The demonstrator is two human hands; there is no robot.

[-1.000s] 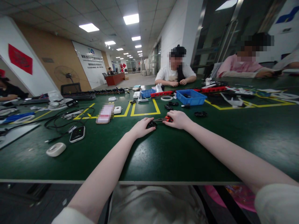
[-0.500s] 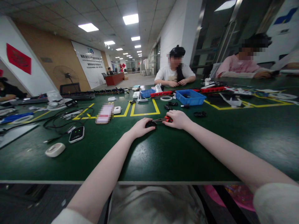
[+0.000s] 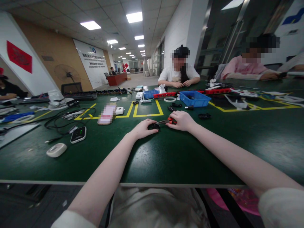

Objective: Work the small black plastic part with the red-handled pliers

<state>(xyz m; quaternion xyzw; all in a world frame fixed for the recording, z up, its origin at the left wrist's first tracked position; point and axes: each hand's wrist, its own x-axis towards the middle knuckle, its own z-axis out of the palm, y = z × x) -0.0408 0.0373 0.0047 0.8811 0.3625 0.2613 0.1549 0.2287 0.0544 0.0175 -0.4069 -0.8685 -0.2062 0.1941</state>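
Observation:
My right hand (image 3: pixel 180 120) is closed around the red handles of a pair of pliers (image 3: pixel 163 122). The jaws point left and meet a small black bundle, which looks like a coiled cable (image 3: pixel 154 126). My left hand (image 3: pixel 144 128) grips that bundle, thumb on the near side and fingers over the far side. What exactly the jaws touch is too small to tell. More black bundles (image 3: pixel 175 105) lie beyond my right hand, and another black bundle (image 3: pixel 204 116) is to its right.
A blue bin (image 3: pixel 194 100) stands beyond my hands. To the left lie a phone (image 3: pixel 107 114), a white-edged device (image 3: pixel 78 135), a white oval object (image 3: pixel 56 150) and loose cables (image 3: pixel 55 122). A co-worker (image 3: pixel 180 71) sits across the green table (image 3: pixel 99 164), another person (image 3: pixel 251 68) further right.
The camera view has shifted very slightly. Both hands keep their hold on the pliers and the black bundle, with almost no visible movement.

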